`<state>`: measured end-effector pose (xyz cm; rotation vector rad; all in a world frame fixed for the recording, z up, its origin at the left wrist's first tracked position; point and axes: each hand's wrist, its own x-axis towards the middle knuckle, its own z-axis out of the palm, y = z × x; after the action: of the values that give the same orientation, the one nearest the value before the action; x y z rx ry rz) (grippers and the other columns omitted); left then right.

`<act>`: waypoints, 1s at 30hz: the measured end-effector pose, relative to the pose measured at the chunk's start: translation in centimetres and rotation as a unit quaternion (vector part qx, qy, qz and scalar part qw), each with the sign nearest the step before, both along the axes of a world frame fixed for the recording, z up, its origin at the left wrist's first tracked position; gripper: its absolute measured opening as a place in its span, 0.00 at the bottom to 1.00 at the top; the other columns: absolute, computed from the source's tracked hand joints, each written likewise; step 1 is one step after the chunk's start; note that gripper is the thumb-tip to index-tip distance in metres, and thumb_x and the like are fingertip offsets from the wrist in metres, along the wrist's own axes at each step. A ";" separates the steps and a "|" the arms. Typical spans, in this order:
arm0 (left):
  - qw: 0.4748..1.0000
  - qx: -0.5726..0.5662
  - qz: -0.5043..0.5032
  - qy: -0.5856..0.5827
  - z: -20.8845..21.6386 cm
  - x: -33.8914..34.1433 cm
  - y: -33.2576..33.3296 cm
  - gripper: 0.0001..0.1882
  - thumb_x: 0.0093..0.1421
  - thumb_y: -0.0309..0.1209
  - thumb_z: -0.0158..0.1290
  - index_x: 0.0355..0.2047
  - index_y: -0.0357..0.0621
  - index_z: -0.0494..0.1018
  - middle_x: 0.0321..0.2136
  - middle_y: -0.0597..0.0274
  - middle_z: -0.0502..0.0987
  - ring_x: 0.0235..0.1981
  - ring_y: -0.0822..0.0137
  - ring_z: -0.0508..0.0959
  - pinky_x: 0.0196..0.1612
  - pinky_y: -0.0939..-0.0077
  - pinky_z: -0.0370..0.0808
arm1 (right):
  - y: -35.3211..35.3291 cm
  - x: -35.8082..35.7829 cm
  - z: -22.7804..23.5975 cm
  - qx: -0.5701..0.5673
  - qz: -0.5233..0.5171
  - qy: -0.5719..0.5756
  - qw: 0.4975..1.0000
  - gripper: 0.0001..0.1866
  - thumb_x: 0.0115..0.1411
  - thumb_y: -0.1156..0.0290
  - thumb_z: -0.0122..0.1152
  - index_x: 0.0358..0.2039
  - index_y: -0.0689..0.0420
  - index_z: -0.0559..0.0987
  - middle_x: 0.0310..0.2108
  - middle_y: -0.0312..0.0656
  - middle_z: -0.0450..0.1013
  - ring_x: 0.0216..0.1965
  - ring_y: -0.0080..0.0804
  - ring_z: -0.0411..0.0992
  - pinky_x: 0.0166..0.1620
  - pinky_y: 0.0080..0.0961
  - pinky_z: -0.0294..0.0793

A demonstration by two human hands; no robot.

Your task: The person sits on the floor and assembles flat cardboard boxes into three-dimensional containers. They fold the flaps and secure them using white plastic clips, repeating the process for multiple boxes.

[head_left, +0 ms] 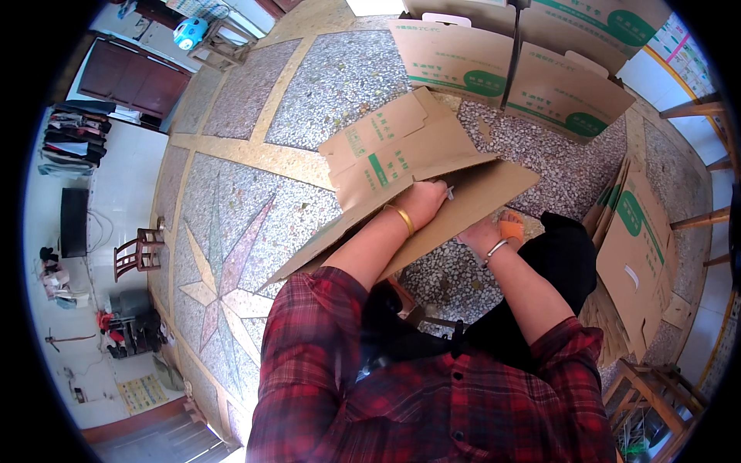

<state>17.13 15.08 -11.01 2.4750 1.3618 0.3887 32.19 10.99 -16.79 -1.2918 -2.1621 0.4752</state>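
A partly folded brown cardboard carton [440, 228] with green print lies tilted across my lap, its flaps spread away from me. My left hand [423, 202], with a gold bangle at the wrist, reaches into the fold between two panels. Its fingers are curled closed, and a small pale, clear-looking piece [451, 192] shows at the fingertips, too small to name. At the carton's near right edge is my right hand [480, 234], wearing a silver bangle. Its fingertips are hidden by the panel edge, so their grip does not show.
Upright open cartons [455, 62] stand at the far right. A stack of flattened cartons [637, 247] leans beside my right leg, close to wooden furniture [656, 401]. A small wooden chair [140, 253] stands at the left wall. An orange slipper [511, 226] shows beneath my right arm.
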 end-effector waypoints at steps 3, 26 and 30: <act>1.000 -0.007 -0.016 -0.014 0.0 -0.6 -0.1 0.09 0.53 0.34 0.50 0.25 0.42 0.72 0.22 0.51 0.74 0.27 0.51 0.75 0.32 0.62 0.72 | -0.2 0.0 -0.9 -0.038 0.009 0.027 0.999 0.08 0.50 0.70 0.52 0.30 0.58 0.73 0.30 0.48 0.71 0.36 0.47 0.69 0.39 0.38 0.66; 0.995 0.007 -0.045 -0.085 -0.2 -0.9 0.3 0.06 0.50 0.26 0.53 0.31 0.45 0.72 0.27 0.55 0.75 0.31 0.54 0.75 0.35 0.67 0.72 | 0.0 -0.3 2.0 -0.142 0.023 0.048 0.988 0.07 0.49 0.71 0.53 0.29 0.59 0.71 0.29 0.49 0.70 0.33 0.46 0.69 0.34 0.38 0.67; 0.997 -0.015 0.004 -0.073 -0.4 -0.1 0.1 0.05 0.50 0.27 0.53 0.28 0.44 0.72 0.26 0.54 0.74 0.31 0.54 0.75 0.35 0.66 0.72 | -0.2 -0.5 0.1 -0.022 -0.020 0.125 0.992 0.08 0.51 0.70 0.52 0.30 0.59 0.71 0.29 0.50 0.70 0.34 0.46 0.69 0.35 0.38 0.67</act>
<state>17.07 15.17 -11.40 2.3670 1.3090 0.5355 31.73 10.76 -16.67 -1.2255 -1.9238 0.6364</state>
